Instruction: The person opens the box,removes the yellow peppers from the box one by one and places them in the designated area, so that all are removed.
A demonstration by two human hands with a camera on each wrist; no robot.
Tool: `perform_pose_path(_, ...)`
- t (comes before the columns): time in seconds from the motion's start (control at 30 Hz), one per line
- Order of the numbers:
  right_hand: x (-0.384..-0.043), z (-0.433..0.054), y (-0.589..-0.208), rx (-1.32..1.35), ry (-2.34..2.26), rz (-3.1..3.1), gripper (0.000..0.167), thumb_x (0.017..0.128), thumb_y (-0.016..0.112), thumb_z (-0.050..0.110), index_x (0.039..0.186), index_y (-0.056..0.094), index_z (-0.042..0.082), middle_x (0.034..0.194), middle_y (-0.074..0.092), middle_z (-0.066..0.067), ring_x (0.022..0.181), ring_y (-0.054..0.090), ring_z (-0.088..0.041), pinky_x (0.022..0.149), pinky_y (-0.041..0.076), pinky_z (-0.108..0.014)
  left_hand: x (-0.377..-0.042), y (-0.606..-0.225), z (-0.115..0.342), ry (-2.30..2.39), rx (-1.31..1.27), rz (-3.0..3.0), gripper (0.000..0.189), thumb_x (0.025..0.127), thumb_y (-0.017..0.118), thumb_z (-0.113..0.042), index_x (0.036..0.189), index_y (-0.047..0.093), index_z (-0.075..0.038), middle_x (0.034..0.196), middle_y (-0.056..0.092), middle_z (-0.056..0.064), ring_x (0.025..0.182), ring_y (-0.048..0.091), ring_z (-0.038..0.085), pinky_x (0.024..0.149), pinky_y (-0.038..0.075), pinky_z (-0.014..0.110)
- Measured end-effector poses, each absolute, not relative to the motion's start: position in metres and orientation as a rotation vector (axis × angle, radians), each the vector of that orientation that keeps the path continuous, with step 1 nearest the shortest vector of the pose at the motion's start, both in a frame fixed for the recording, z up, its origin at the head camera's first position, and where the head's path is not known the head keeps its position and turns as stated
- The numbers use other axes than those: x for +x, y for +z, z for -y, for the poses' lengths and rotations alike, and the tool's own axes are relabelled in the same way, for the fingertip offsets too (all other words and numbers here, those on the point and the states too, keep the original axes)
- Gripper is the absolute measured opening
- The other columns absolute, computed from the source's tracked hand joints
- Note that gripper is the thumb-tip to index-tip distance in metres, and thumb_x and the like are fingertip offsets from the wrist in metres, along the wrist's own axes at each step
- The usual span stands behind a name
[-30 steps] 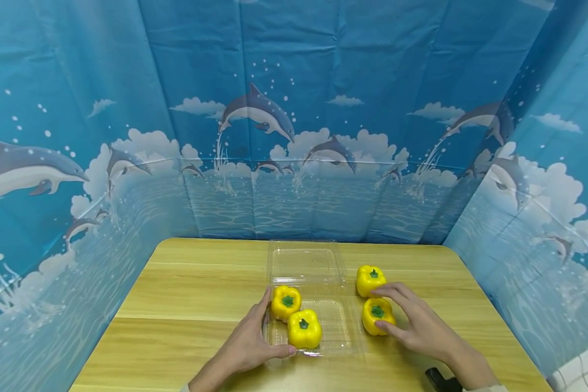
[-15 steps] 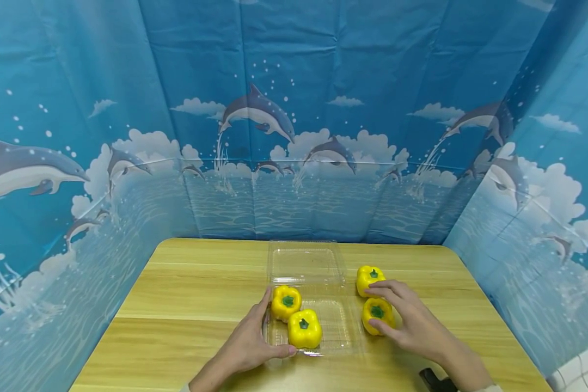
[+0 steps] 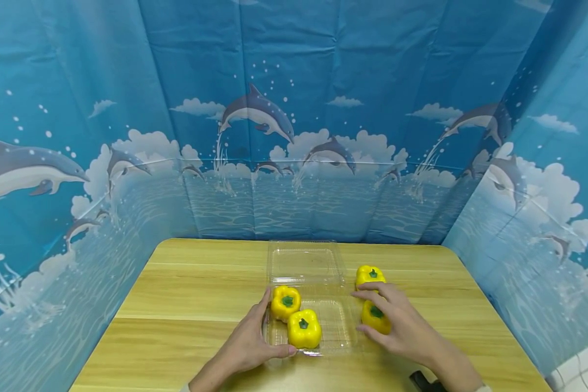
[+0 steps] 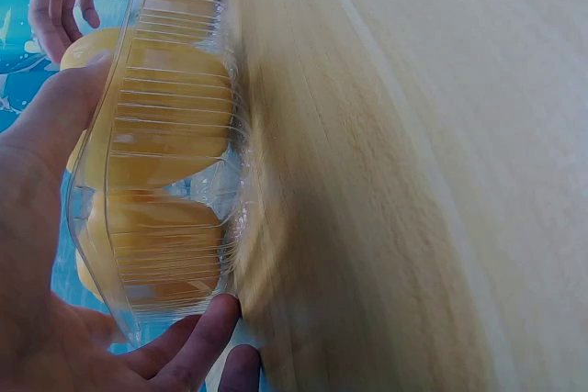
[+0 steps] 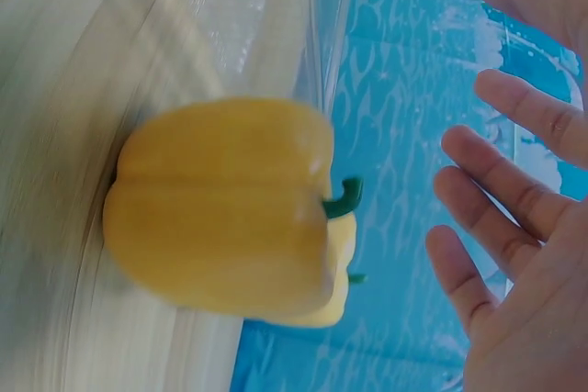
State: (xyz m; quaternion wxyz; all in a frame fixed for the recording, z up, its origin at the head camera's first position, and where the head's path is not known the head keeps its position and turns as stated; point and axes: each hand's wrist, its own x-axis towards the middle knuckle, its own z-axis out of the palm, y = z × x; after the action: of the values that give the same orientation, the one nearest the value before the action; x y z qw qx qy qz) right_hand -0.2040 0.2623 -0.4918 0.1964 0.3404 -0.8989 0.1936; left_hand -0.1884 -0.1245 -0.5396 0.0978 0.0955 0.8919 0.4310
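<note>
My left hand (image 3: 245,344) grips the near left corner of a clear plastic clamshell box (image 3: 335,326), thumb on its front rim and fingers along its left side. Two yellow bell peppers, one toward the back left (image 3: 286,302) and one in front (image 3: 304,330), sit inside. To the right of the box stand two more, a near bell pepper (image 5: 220,208) and a far bell pepper (image 3: 369,276). Over the near one hovers my right hand (image 3: 405,324), its fingers spread and relaxed. The right wrist view shows a gap between those fingers and the pepper; the hand holds nothing.
The box's lid (image 3: 305,263) lies folded back on the wooden table (image 3: 191,283). A curtain with dolphins (image 3: 294,201) hangs behind and at both sides. Some black object (image 3: 426,382) shows beside my right wrist.
My right hand has drifted left, from beside the near right pepper to over it, covering more of it. The left hand, box and peppers stay put.
</note>
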Motion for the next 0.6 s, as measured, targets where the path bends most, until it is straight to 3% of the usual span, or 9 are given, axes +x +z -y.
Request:
perform_pose_path(0.4,-0.202,-0.241,-0.494,1.028,0.568,2.537,0.082,0.092,0.102,0.034,0.164,0.062,0.036,0.163,0.065,0.005,0.147,0.063,-0.023,0.107,0.056,-0.058,-0.189,-0.541,0.124,1.273,0.275,-2.64,0.153,0.079,0.104,-0.068,0.19,0.009,-0.024,0.187,0.037,0.029,0.168,0.046,0.055,0.132,0.044,0.079)
perform_pose_path(0.6,-0.203,-0.232,-0.496,1.082,0.563,2.518,0.082,0.092,0.102,0.036,0.164,0.064,0.029,0.164,0.065,0.002,0.147,0.064,-0.025,0.109,0.059,-0.06,-0.19,-0.541,0.125,1.287,0.278,-2.633,0.152,0.079,0.103,-0.069,0.19,0.009,-0.025,0.188,0.037,0.028,0.168,0.047,0.054,0.132,0.045,0.078)
